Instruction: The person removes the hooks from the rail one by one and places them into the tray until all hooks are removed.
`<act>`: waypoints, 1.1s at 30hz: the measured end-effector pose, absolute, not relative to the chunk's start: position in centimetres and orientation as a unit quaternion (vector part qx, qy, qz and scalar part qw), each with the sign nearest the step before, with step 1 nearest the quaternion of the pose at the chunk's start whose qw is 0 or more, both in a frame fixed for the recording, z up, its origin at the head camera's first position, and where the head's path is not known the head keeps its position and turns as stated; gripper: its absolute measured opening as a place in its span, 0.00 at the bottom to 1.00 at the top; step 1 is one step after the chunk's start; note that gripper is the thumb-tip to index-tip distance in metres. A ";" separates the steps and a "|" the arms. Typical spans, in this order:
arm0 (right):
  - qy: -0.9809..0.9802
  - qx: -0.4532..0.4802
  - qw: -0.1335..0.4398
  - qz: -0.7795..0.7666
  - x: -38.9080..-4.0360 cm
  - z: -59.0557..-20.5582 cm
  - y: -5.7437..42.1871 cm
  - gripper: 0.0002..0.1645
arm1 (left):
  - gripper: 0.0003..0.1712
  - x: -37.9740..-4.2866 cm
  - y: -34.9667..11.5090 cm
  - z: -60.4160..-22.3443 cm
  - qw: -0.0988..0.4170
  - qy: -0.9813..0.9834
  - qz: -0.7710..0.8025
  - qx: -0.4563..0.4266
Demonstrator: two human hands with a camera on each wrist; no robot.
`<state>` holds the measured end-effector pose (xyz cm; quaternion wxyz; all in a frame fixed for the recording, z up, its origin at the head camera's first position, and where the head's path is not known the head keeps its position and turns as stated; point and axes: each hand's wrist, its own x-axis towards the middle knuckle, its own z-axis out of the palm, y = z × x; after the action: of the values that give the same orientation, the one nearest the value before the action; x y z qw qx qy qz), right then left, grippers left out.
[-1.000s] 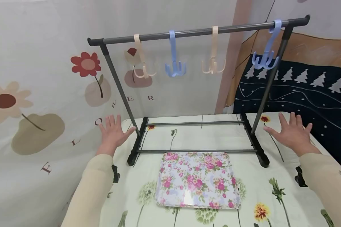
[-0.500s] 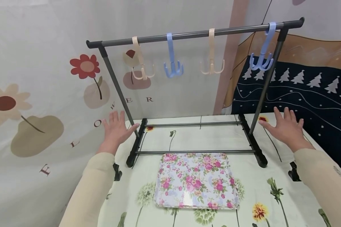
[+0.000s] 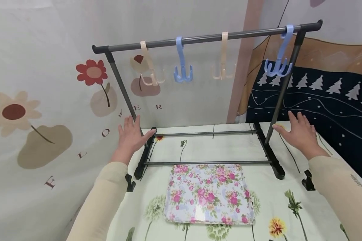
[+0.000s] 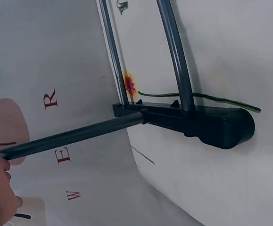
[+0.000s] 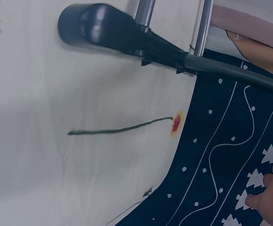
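Note:
A dark grey rack (image 3: 199, 40) with black feet stands on the table. From its top bar hang two beige hooks, one at the left (image 3: 151, 63) and one right of the middle (image 3: 224, 57), and two blue hooks, one near the middle (image 3: 182, 62) and one at the right end (image 3: 280, 53). My left hand (image 3: 132, 135), fingers spread, is beside the left upright and overlaps its lower part in the head view. My right hand (image 3: 301, 135) is just outside the right upright, fingers extended. Neither hand holds anything. A flowered tray (image 3: 209, 194) lies in front of the rack.
The table carries a white cloth (image 3: 157, 231) with printed flowers. Behind and left hangs a pale curtain (image 3: 63, 33) with flower prints and letters. A dark blue cloth with white trees (image 3: 325, 100) is at the back right.
Both hands have moved inward toward the rack's uprights, the left one to the right and the right one to the left. The camera view has shifted slightly. Rack and tray stay put.

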<state>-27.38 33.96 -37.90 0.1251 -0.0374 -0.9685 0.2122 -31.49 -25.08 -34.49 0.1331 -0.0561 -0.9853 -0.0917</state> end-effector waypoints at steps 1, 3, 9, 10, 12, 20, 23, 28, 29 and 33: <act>-0.968 -0.038 0.124 0.217 -27.4 -37.9 33.8 0.60 | 0.61 -31.4 -25.0 -34.5 0.136 -0.985 -0.094 -0.054; -0.966 -0.043 0.121 0.223 -27.4 -37.9 33.4 0.60 | 0.61 -31.3 -25.0 -34.6 0.146 -0.983 -0.101 -0.049; -0.964 -0.054 0.113 0.234 -27.6 -37.7 32.7 0.60 | 0.59 -31.0 -24.3 -34.5 0.174 -0.977 -0.116 -0.048; -0.963 -0.054 0.111 0.239 -27.7 -37.7 32.5 0.60 | 0.59 -31.0 -24.2 -34.5 0.177 -0.976 -0.118 -0.050; -0.960 -0.054 0.107 0.252 -27.9 -37.6 32.3 0.60 | 0.58 -30.9 -24.0 -34.4 0.180 -0.976 -0.115 -0.052; -0.947 -0.061 0.099 0.301 -28.6 -37.5 31.6 0.60 | 0.55 -31.0 -23.0 -34.5 0.184 -0.975 -0.105 -0.071; -0.941 -0.057 0.106 0.316 -28.7 -37.4 31.4 0.60 | 0.54 -31.1 -22.4 -34.4 0.183 -0.973 -0.110 -0.081; -0.931 -0.052 0.112 0.344 -28.8 -37.1 31.2 0.58 | 0.53 -31.5 -21.3 -34.3 0.181 -0.971 -0.123 -0.094; -0.929 -0.052 0.112 0.350 -28.8 -37.0 31.1 0.57 | 0.53 -31.5 -21.1 -34.2 0.181 -0.971 -0.127 -0.096; -0.919 -0.051 0.118 0.372 -28.9 -36.8 31.1 0.55 | 0.52 -31.7 -20.4 -34.1 0.182 -0.966 -0.149 -0.107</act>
<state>-28.95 31.06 -36.80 0.1181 -0.0511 -0.9193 0.3719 -31.68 -20.39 -34.09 0.1817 -0.1067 -0.9661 -0.1490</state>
